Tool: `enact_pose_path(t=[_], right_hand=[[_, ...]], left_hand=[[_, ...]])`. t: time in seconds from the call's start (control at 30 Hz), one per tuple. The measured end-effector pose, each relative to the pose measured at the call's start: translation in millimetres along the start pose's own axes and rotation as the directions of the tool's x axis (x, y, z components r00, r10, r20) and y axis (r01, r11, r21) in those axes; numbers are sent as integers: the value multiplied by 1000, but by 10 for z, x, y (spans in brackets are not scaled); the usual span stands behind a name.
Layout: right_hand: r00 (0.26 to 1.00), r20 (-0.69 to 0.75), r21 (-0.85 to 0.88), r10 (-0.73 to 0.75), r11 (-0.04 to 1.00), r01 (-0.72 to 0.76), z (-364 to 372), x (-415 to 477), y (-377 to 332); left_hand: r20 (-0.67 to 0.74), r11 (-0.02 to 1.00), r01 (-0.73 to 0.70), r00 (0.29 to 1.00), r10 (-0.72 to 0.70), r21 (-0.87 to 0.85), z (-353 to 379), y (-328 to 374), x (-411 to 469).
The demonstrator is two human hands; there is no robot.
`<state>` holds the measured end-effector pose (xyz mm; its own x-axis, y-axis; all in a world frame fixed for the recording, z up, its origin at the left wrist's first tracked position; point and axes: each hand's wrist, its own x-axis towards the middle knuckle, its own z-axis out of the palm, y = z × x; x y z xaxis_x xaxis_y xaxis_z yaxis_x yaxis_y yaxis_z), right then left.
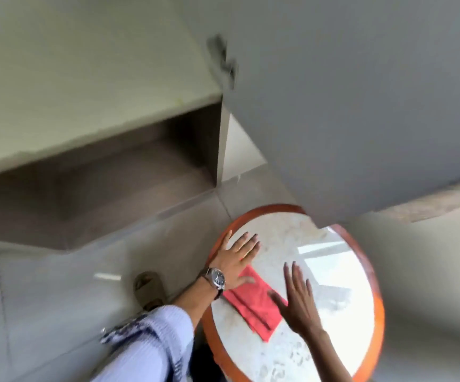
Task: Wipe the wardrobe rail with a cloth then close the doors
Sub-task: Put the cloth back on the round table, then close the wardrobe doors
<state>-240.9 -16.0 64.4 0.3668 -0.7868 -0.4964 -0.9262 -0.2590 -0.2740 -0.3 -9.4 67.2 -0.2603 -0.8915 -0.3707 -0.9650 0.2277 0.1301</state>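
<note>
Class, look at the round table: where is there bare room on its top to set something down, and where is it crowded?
The table is bare on its far right, toward the orange rim, and near its lower edge. It is crowded at left-centre: red cloth, left hand, right hand.

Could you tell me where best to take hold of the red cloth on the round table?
Probably the free corner of the red cloth toward the person, pinched from above with the right hand: it lies folded flat, and the left hand covers its far end.

- Glossy grey tiled floor (44, 285) fills the 8 o'clock side.
- Round table (372, 285), marble top, orange rim, sits at 5 o'clock.
- Window light glares on it.
- Dark open shelf (113, 188) lies at 9 o'clock.
</note>
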Motion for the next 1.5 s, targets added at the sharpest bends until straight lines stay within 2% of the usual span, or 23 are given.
enact_pose_path(t=[0.03, 0.07, 0.1, 0.17, 0.2, 0.27, 0.3, 0.37, 0.4, 0.43, 0.47, 0.53, 0.57, 0.7, 0.83, 0.97, 1.03, 1.1, 1.2, 1.27, 1.33, 1.4, 1.5], right_hand=[[977, -212, 70, 7, 997, 8, -323, -100, -91], [907, -420, 127, 27, 991, 30, -643, -195, -220], [787, -614, 186, 63, 980, 67, -993, -298, -344], [544, -821, 317, 174, 931, 180, -1771, -536, -675], [441, -869, 360, 224, 898, 254, -2184, -653, -851], [338, -886, 439, 318, 812, 384, -2898, -802, -1205], [335, -882, 455, 332, 783, 424, -3260, -873, -1373], [366, -884, 447, 290, 754, 482, -3679, -1001, -1633], [363, -886, 446, 288, 741, 503, -3894, -1165, -1701], [416, -859, 490, 300, 717, 496, -3920, -1100, -1787], [418, -849, 508, 322, 713, 484, -3946, -1067, -1874], [358, -867, 489, 348, 738, 465, -3902, -1253, -1931], [330, -875, 475, 354, 755, 452, -3827, -1321, -2004], [267, -907, 417, 324, 776, 473, -3442, -1568, -2570], [316, -939, 280, 134, 832, 480, -2848, -1690, -3380], [385, -883, -4, -270, 823, 568, -2647, -1624, -4125], [405, -762, -224, -505, 793, 567, -2784, -1489, -4459], [442, -630, -362, -638, 745, 560, -3041, -1335, -4716], [386, -608, -462, -694, 705, 538, -3261, -1085, -4946], [321, -634, -485, -703, 685, 543, -3253, -885, -4975], [286, -623, -537, -728, 665, 519, -3278, -675, -5013], [302, -583, -572, -754, 645, 506, -3384, -536, -5110], [355, -552, -584, -755, 654, 482, -3483, -348, -5317]], left_hand=[[-159, 998, -49, 986, 54, 31, -351, 25, -59], [-314, 995, -83, 944, 97, 57, -693, 48, -120], [-451, 987, -120, 879, 155, 105, -1146, 98, -174], [-671, 955, -206, 680, 296, 212, -2194, 226, -270], [-736, 931, -247, 571, 364, 269, -2786, 318, -316], [-808, 882, -243, 358, 468, 403, -3935, 540, -407], [-799, 836, -215, 249, 547, 505, -4541, 689, -451], [-688, 706, -72, 174, 704, 704, -5475, 924, -614], [-594, 599, 27, 176, 785, 800, -5911, 1069, -759], [-562, 550, 119, 220, 797, 827, -6134, 1037, -766], [-522, 495, 169, 245, 817, 853, -6323, 1011, -809], [-410, 340, 253, 314, 857, 906, -6406, 1020, -1025], [-391, 319, 257, 312, 866, 912, -6390, 1019, -1136], [-495, 418, 302, 253, 831, 857, -6060, 754, -1624], [-608, 535, 318, 208, 766, 783, -5696, -70, -2363], [-681, 567, 384, 318, 659, 728, -5511, -1135, -3173], [-738, 608, 418, 388, 552, 675, -5466, -1627, -3573], [-765, 641, 431, 462, 448, 635, -5468, -1983, -3831], [-759, 635, 452, 538, 367, 627, -5520, -2313, -3941], [-766, 644, 456, 540, 349, 615, -5505, -2435, -3861], [-807, 666, 490, 500, 314, 562, -5488, -2549, -3774], [-846, 698, 507, 451, 285, 506, -5473, -2684, -3733], [-862, 690, 545, 442, 247, 477, -5483, -2945, -3660]])
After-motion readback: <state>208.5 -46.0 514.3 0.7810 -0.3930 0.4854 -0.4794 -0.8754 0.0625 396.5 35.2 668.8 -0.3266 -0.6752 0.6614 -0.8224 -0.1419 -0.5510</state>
